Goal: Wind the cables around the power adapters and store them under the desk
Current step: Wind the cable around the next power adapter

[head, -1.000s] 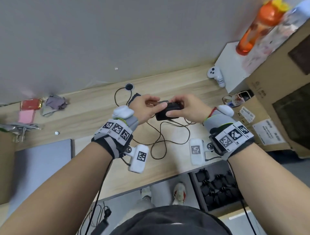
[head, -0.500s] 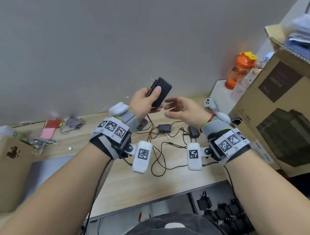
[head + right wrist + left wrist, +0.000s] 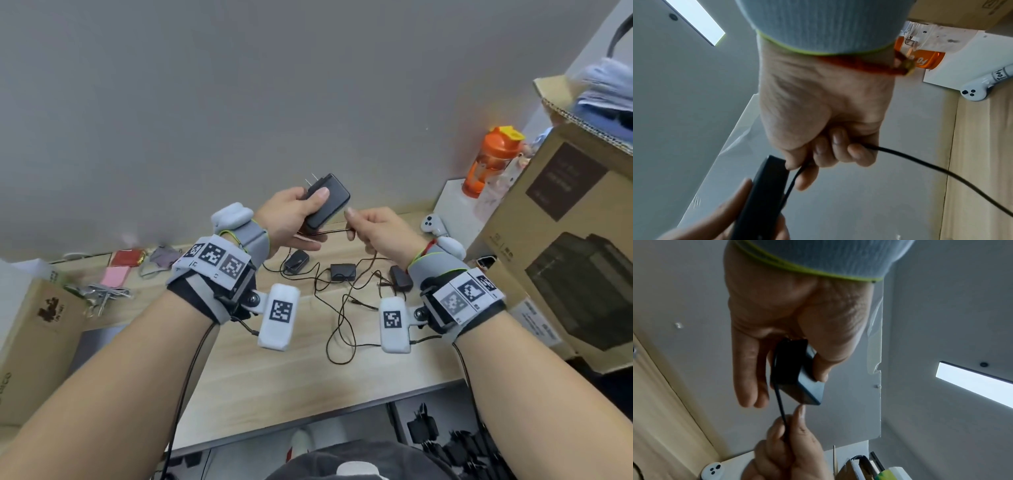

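- A plain grey wall is backing a light wooden desk (image 3: 239,377), and the work is going on in the air above the desk's far half.
- The left hand (image 3: 287,219) is holding a black power adapter (image 3: 327,200) raised above the desk, thumb lying across its top face and fingers reaching underneath, prongs pointing up and away.
- The right hand (image 3: 376,229) is pinching that adapter's cable (image 3: 329,233) just beside the body, finger and thumb clamped on the cord (the wrist views are showing the rest of the cord trailing off towards the desk).
- No turn of cable is lying around the adapter in any view, so winding looks to be only starting on this one.
- Three more black adapters are lying on the desk below the hands: one at left (image 3: 296,261), one in the middle (image 3: 342,270), one at right (image 3: 400,277), their thin cables sprawling loose and crossing each other.
- That is making four adapters waiting for winding and storing, counting the held one.
- Under the desk edge a compartment (image 3: 442,442) is holding a heap of black adapters (too jumbled for counting), which suggests part of the job is already done.
- Further out: one orange bottle (image 3: 489,161), one white game controller (image 3: 432,224) and a large cardboard box (image 3: 565,240) at right.
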`<state>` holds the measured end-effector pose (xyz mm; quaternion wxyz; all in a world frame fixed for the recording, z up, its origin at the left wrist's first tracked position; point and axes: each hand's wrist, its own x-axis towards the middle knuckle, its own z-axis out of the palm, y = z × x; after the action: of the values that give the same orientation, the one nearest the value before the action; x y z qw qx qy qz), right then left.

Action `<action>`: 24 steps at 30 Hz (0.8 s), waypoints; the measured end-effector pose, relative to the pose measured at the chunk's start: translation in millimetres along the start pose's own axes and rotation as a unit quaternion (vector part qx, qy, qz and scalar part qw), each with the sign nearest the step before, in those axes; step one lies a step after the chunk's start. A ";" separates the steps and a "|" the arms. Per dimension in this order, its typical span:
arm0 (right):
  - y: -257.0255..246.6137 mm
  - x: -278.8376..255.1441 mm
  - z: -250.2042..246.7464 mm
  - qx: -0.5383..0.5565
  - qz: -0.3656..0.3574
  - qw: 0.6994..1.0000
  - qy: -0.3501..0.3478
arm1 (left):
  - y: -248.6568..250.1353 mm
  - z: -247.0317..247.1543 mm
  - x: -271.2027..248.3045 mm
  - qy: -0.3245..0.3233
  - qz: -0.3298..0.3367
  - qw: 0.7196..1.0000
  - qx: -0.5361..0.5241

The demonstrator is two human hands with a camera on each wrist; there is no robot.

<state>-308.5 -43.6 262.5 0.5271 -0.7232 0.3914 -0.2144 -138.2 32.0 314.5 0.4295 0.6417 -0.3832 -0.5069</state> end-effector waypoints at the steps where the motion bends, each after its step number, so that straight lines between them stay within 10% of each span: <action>1: -3.1 -0.2 -1.7 0.029 0.003 1.000 0.010 | -1.4 -0.7 -1.3 -0.005 -0.004 1.000 0.011; 24: -21.5 -25.1 10.3 -0.048 -0.054 0.997 0.011 | -10.0 -22.3 -5.1 0.130 0.057 0.990 -0.005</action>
<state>-308.9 -14.7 281.4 0.4753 -0.7650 0.3677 -0.2318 -116.7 43.7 309.3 0.5069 0.6774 -0.3572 -0.3957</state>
